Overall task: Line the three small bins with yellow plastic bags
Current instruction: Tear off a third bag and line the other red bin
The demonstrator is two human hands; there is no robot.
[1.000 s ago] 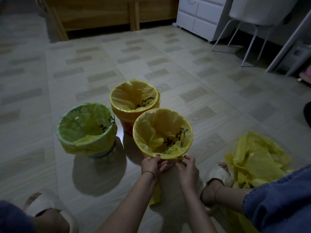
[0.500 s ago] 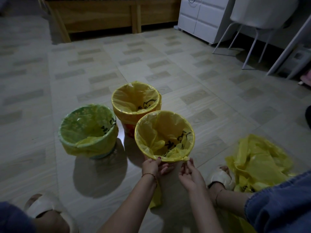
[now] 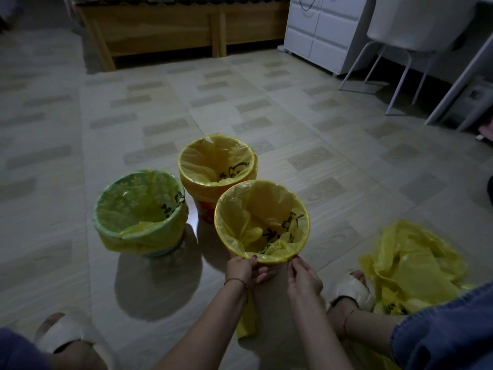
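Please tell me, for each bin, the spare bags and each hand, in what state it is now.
green bin: upright, lined
far bin: upright, lined
near bin: upright, bag folded over rim
spare yellow bags: crumpled heap on floor
left hand: pinching the near bin's bag at rim
right hand: pinching same bag edge

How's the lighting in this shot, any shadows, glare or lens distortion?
Head view: dim overall with darkened corners; the green bin casts a round shadow toward the camera; a small bright glare spot sits on the floor between the bins; the wide-angle lens tilts the chair legs near the edge.
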